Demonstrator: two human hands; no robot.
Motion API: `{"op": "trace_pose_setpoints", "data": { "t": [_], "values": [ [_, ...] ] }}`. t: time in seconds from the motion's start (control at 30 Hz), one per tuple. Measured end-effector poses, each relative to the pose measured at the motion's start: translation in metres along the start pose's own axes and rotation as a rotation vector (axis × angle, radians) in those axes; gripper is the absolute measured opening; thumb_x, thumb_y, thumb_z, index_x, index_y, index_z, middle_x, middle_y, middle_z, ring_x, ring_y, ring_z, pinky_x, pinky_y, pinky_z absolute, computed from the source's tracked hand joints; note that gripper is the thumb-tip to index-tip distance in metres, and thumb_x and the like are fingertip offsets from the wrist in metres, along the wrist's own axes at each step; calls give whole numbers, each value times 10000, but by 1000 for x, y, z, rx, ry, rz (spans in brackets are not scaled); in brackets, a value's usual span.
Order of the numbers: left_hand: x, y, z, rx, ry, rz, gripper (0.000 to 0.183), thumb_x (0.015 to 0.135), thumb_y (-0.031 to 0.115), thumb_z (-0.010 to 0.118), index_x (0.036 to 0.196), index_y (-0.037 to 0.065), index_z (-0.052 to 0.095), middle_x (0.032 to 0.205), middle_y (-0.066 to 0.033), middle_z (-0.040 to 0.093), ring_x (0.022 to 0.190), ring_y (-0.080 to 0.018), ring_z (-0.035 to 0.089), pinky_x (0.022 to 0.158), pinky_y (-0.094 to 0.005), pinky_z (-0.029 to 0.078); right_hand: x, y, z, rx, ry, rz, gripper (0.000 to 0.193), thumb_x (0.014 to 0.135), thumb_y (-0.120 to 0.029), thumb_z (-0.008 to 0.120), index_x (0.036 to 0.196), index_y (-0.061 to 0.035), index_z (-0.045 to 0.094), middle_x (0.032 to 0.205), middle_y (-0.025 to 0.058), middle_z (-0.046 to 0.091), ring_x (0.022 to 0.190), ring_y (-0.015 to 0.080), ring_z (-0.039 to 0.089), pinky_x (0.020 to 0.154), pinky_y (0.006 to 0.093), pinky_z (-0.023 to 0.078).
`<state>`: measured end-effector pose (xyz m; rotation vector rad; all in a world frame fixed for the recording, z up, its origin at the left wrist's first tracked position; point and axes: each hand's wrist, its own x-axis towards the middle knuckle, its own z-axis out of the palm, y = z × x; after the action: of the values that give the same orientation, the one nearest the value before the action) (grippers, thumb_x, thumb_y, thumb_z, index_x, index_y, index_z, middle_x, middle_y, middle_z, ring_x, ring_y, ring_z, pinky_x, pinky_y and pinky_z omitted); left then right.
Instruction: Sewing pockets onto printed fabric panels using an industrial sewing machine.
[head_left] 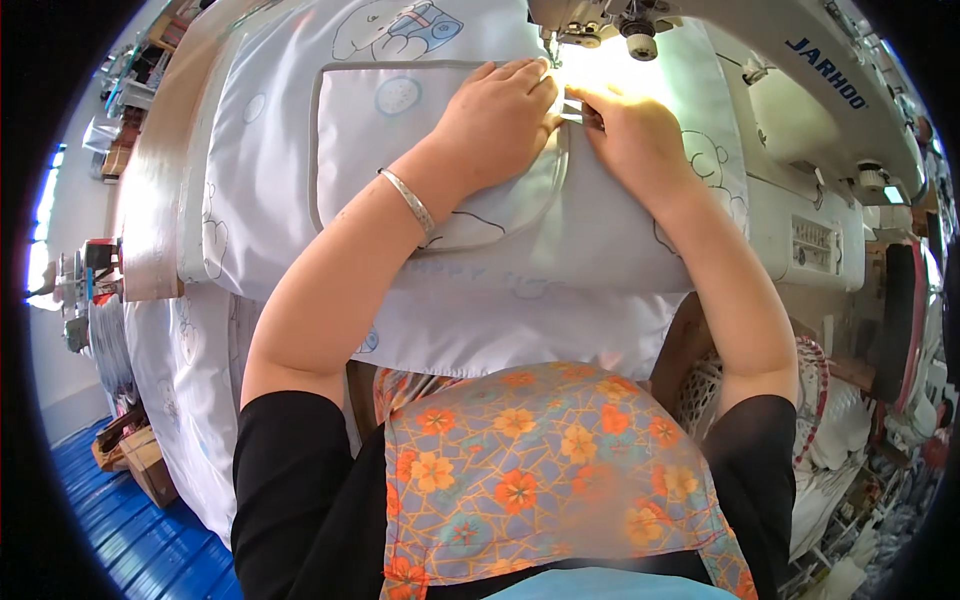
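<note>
A white fabric panel with rounded corners and grey edging lies on a larger white printed cloth. My left hand rests flat on the panel, fingers stretched toward the sewing machine's needle area. A silver bangle circles that wrist. Just right of the needle, my right hand has its fingers curled in a pinch beside the panel's right edge. A thin pale piece shows at its fingertips; I cannot tell whether it is edging or a small tool. Bright lamp glare washes out this spot.
The white sewing machine's arm reaches over the table from the upper right. Cloth hangs down the table's near side and left side. A cardboard box stands on the blue floor at the left.
</note>
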<state>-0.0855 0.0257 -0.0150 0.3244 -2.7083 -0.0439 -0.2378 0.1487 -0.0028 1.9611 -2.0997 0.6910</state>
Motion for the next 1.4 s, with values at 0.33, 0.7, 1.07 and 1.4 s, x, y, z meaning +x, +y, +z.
{"op": "trace_pose_setpoints", "data": {
  "t": [0.33,0.7,1.07,1.4],
  "values": [
    [4,-6,-6,-6,1,45,287,906,229,504,1096,55,631,1269,-181,582,1237,-298,518,1011,-449,411,-25,-29,-16,209,-53,8,340,734,-6,655,1062,-94,662,1064,48,658,836,249,658,724,338,539],
    [-76,-25,-56,-261,-10,-8,330,883,157,579,1199,67,609,1315,-126,550,1278,-308,460,1028,-408,395,-30,-35,-14,41,-56,-140,366,686,-7,677,1047,-60,651,1151,59,655,917,244,670,748,333,557],
    [-381,-92,-93,-756,984,-1532,301,956,227,564,1163,9,565,1131,-89,582,975,-180,574,781,-297,470,-30,-38,-16,25,-36,-197,316,683,7,679,994,-50,663,1105,55,681,856,225,678,712,300,561],
    [-288,-88,-132,673,382,-816,480,842,149,644,1277,-6,512,1282,-179,546,1215,-319,499,1034,-402,392,-16,-33,-10,-56,10,-148,313,729,-17,685,1035,-84,671,1087,38,689,867,224,682,722,301,561]
  ]
}}
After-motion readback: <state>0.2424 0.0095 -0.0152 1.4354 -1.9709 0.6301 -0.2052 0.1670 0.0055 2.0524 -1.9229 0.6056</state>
